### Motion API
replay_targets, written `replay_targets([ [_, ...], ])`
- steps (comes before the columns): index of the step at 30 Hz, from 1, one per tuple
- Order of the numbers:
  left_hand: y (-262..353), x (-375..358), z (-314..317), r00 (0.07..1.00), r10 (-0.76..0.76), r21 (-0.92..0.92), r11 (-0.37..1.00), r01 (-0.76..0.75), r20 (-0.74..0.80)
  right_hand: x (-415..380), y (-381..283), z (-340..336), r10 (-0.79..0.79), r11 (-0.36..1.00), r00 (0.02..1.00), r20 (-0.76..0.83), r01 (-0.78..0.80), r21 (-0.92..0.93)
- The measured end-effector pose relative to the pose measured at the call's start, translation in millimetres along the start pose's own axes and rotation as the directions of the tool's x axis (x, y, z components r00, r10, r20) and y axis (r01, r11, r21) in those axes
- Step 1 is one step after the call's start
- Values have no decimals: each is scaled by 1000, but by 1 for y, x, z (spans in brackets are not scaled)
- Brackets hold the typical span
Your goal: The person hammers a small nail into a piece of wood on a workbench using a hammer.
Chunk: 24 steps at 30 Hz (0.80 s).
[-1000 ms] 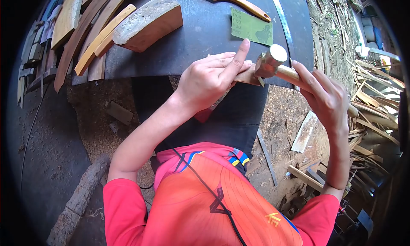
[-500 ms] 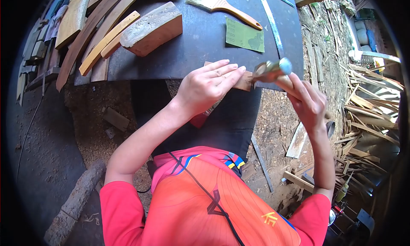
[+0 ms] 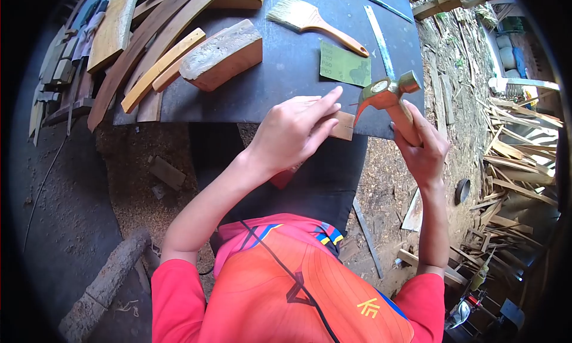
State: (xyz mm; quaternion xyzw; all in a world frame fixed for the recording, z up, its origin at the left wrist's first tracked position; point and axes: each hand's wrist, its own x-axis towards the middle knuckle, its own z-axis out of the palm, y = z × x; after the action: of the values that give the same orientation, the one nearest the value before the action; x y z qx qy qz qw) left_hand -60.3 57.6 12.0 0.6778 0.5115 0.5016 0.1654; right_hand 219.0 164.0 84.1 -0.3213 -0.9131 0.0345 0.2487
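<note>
In my right hand point(image 3: 424, 146) is a claw hammer point(image 3: 387, 96), gripped by its wooden handle, its head raised over the table's front edge and its claw curving down toward my left. My left hand point(image 3: 298, 125) holds a small flat piece of wood point(image 3: 341, 127) at the table edge, with the fingers stretched along it. The wood's right end sticks out past my fingertips, close to the claw tip; the rest is hidden under the hand. Behind the hammer lies a green sheet of sandpaper point(image 3: 345, 65) on the dark table.
A wide paintbrush point(image 3: 316, 24) and a metal ruler point(image 3: 379, 39) lie farther back on the table point(image 3: 238, 108). To the left are a wooden block point(image 3: 223, 54) and several long planks point(image 3: 128, 51). Wood scraps point(image 3: 518, 158) are heaped at the right.
The hammer has turned so its claw now points left and down, near the wood's end. My left fingers have shifted on the wood, and the view has tilted slightly.
</note>
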Motion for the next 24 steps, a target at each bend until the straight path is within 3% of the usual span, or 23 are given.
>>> replay_targets([
  [3,6,8,4,999,35,146,989,-37,18,1,-8,2,47,997,999,8,-47,65],
  [6,4,13,17,993,48,202,979,-25,-108,1,-10,8,54,992,998,15,-56,111],
  [9,-6,13,22,973,183,239,960,-145,-144,-3,-11,12,95,982,995,19,-97,161],
  [14,-3,20,18,973,199,234,958,-168,-120,-6,-17,9,149,963,989,-9,-143,229],
  [18,5,35,-1,962,274,235,934,-269,16,-5,-22,-6,331,871,925,185,-375,316],
  [21,20,41,-12,970,203,223,947,-230,136,-8,-29,-15,407,757,853,328,-516,401],
  [24,28,45,-16,981,167,179,967,-183,102,-16,-44,-17,479,655,792,378,-609,447],
])
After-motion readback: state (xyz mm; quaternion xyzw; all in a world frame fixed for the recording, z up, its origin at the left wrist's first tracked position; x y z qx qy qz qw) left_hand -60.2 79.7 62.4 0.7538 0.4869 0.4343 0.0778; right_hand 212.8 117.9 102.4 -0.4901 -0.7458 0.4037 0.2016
